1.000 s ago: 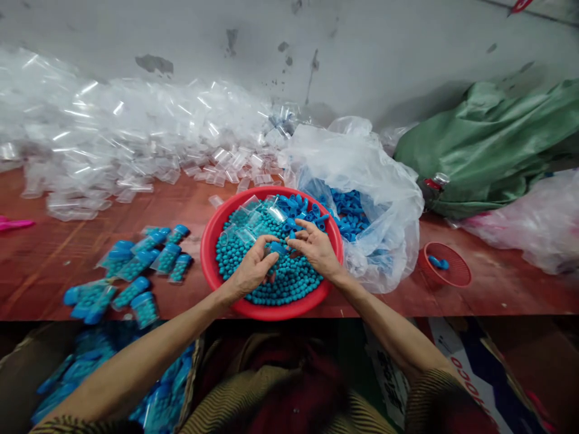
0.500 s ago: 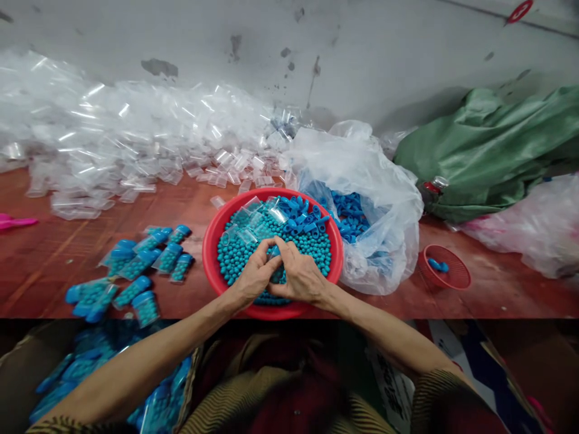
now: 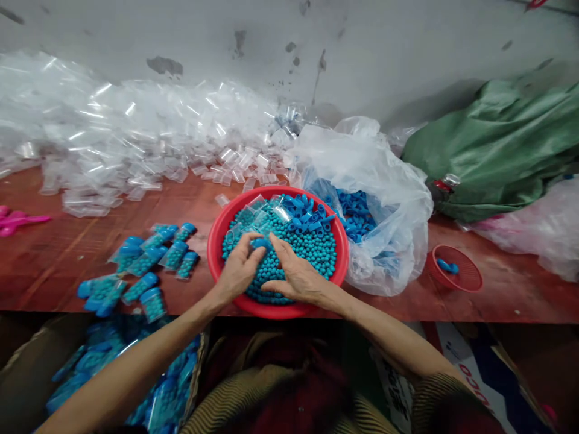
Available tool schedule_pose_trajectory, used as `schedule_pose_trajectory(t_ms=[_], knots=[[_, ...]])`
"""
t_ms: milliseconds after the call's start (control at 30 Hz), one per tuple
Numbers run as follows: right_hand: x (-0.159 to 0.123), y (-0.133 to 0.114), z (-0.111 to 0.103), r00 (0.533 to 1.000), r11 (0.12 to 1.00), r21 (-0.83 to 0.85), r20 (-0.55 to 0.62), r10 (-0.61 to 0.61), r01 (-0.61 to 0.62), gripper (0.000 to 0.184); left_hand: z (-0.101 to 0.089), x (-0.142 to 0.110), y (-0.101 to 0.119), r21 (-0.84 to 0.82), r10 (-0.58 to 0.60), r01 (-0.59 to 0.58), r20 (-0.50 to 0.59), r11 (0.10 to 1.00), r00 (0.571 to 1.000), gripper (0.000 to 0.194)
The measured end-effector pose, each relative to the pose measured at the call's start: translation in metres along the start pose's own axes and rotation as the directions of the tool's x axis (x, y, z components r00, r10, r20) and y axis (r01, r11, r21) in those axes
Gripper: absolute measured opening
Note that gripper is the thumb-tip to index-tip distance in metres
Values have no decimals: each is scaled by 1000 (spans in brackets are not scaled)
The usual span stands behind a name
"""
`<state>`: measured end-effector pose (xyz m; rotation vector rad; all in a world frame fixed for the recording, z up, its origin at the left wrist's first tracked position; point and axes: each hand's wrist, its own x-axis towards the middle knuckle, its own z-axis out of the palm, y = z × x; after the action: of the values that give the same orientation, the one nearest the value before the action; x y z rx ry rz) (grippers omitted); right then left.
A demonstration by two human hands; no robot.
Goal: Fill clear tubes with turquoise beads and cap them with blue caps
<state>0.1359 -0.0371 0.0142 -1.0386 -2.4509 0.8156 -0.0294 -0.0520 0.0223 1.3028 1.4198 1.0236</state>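
Over the red basin [image 3: 214, 265], my left hand [image 3: 239, 266] is closed around a small clear container with a blue cap [image 3: 260, 243]; its body is mostly hidden by the fingers. My right hand [image 3: 301, 278] is just to the right, thumb and fingers apart, with nothing seen in it. Turquoise beads [image 3: 319, 256] fill the basin below both hands. Loose blue caps [image 3: 312, 218] lie on the beads at the back right, and several clear empty containers [image 3: 257, 211] at the back left.
Filled, capped containers [image 3: 145, 262] lie left of the basin, with more in a box [image 3: 167, 392] below the table edge. Clear containers [image 3: 136, 132] are heaped along the wall. A plastic bag [image 3: 398, 241] of blue caps, a small red basket [image 3: 470, 277] and a green sack [image 3: 493, 144] stand right.
My hands came together over the blue-capped container, then parted. My left hand has moved left with it, while my right hand has opened away. The view has shifted slightly.
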Motion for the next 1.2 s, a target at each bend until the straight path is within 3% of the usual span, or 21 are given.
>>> schedule_pose_trajectory(t_ms=[100, 167, 300, 367, 467, 567, 667, 767, 867, 967, 1067, 1200], knots=[[-3, 18, -2, 999, 997, 63, 18, 49, -50, 78, -45, -6, -1, 134, 61, -42, -138, 990, 989, 35], [-3, 28, -5, 994, 996, 11, 68, 89, -90, 60, -76, -7, -7, 341, 105, -17, -244, 940, 964, 35], [7, 27, -13, 987, 970, -210, 75, 140, -122, 37, -120, -2, -26, 689, 98, 224, -395, 689, 913, 40], [20, 20, -13, 993, 929, -359, 32, 113, -94, 39, -125, 2, -33, 790, 196, 226, -398, 569, 896, 45], [44, 12, -5, 998, 829, -557, 6, 58, -45, 51, -109, 7, -34, 885, 397, 70, -276, 461, 875, 43], [61, 12, 4, 997, 774, -633, 36, 65, -28, 37, -74, 8, -24, 899, 469, -176, -36, 401, 883, 36], [60, 17, 3, 996, 809, -588, 64, 68, -18, 30, -36, 9, -15, 836, 478, -371, 152, 405, 865, 35], [46, 21, -5, 993, 914, -405, 93, 79, -35, 21, -8, 11, -12, 749, 430, -456, 252, 480, 867, 40], [27, 23, -12, 964, 985, -120, 224, 145, -120, 18, 8, 12, -13, 684, 229, -411, 345, 603, 910, 40], [13, 20, -18, 925, 978, -116, 320, 204, -176, 18, 14, 14, -15, 698, -44, -289, 418, 655, 908, 33], [6, 18, -31, 953, 919, -354, 176, 247, -173, 23, 16, 19, -16, 749, -182, -211, 405, 629, 896, 28], [15, 32, -50, 974, 727, -652, -87, 208, -214, 29, 32, 38, -15, 650, -266, 25, 275, 759, 924, 20]])
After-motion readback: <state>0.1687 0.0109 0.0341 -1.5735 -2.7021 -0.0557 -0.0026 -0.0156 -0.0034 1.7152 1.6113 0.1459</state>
